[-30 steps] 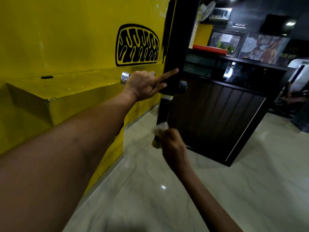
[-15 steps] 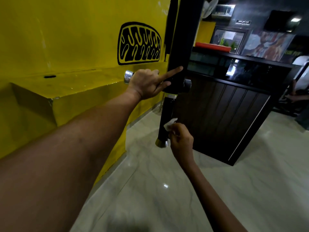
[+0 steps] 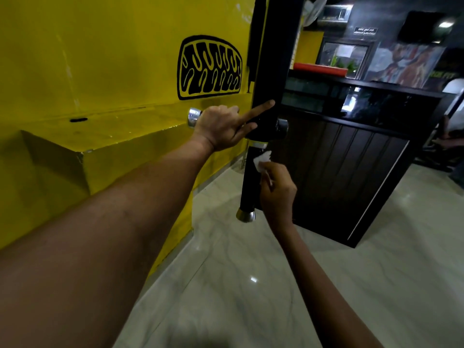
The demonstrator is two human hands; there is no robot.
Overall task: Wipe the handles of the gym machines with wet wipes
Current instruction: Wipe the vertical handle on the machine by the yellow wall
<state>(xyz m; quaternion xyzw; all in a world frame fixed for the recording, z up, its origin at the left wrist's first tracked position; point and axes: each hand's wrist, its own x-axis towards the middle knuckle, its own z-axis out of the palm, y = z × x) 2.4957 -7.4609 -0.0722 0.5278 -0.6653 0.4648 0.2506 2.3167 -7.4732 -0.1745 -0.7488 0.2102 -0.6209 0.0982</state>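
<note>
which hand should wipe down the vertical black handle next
Right hand: it pinches the wet wipe against the vertical black handle. Left hand grips the horizontal bar.

We note the left hand (image 3: 221,129) covers the middle of the horizontal bar (image 3: 193,117), leaving only its chrome ends visible. The black column (image 3: 275,46) runs out past the top edge. The small wall sign (image 3: 365,31) is too small to read. The right hand (image 3: 277,194) hides most of the wipe (image 3: 262,160).
</note>
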